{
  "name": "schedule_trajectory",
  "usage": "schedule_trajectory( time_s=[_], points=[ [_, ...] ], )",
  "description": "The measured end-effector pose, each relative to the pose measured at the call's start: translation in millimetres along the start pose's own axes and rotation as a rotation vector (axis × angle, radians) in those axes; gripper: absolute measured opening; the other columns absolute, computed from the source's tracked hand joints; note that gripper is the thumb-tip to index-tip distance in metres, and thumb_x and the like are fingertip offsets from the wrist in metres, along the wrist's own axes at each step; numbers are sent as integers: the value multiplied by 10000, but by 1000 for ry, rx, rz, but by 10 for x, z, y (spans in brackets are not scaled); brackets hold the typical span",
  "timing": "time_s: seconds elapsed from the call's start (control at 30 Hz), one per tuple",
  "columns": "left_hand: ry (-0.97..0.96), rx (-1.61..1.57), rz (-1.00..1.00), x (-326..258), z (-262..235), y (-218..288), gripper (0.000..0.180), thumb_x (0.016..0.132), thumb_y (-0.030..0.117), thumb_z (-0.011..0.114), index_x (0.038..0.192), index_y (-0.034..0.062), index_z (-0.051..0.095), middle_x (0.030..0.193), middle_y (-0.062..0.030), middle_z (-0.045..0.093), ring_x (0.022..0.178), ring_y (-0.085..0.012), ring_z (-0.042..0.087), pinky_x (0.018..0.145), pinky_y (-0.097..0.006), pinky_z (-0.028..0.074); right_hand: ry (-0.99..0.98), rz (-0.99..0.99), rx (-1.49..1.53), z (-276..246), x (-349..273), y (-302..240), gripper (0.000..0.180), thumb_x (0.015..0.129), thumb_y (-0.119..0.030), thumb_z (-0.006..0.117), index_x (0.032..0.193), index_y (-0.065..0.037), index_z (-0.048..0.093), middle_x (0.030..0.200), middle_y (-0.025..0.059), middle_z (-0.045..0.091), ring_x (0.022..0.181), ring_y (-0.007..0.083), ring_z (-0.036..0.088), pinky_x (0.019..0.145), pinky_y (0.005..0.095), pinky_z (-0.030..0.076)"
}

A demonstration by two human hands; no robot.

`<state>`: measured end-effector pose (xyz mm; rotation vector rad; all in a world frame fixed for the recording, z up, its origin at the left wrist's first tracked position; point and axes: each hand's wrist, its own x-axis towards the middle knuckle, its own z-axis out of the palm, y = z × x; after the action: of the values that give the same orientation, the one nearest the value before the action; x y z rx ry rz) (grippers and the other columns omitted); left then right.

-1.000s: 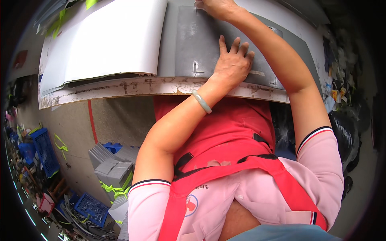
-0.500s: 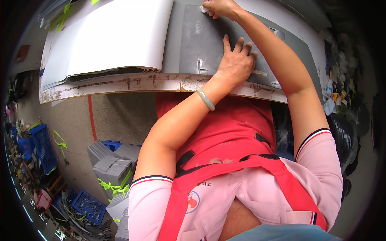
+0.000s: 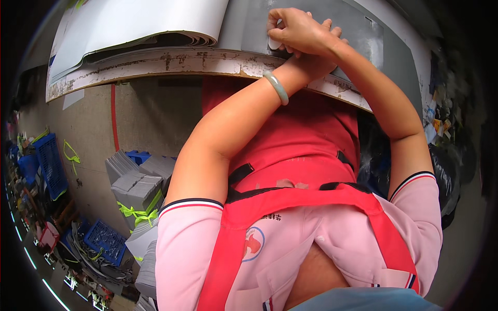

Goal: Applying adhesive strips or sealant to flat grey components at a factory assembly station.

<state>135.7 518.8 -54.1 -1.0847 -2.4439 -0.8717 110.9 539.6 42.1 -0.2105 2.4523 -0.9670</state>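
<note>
My right hand [image 3: 301,32] is closed on a small rounded white piece [image 3: 274,43], low over the near left part of a dark grey flat panel [image 3: 373,49]. Whitish smudges and small cut-outs mark this panel, which lies on a larger grey sheet [image 3: 402,62]. Beneath my right wrist, my left hand [image 3: 319,65] rests on the panel by the table's front edge. Its stretched fingertips show past the right hand, while the rest of the fingers are hidden. A pale green bangle [image 3: 276,88] circles my left wrist.
White-faced sheets [image 3: 140,20] with curled edges lie left on the table, whose front edge [image 3: 171,62] is worn. Below left stand grey stacks [image 3: 136,187] tied with yellow-green strips, and blue crates [image 3: 51,166]. Black plastic bags [image 3: 443,168] are at the right.
My right hand has come from the panel's far edge toward me with the white piece, now crossing over my left hand. The whole view has shifted, with the table higher in it.
</note>
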Motion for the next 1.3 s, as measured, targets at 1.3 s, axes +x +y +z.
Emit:
schedule_trajectory(
  time_s=[1.3],
  points=[
    [-41, 690, 46, 81, -289, 253, 173, 963, 189, 593, 1007, 41, 672, 1083, -150, 667, 1137, -290, 621, 1050, -585, 429, 840, 294, 32, -1187, -923, 2526, 327, 925, -364, 738, 1070, -71, 755, 991, 21, 740, 929, 104, 681, 827, 284, 523]
  ],
)
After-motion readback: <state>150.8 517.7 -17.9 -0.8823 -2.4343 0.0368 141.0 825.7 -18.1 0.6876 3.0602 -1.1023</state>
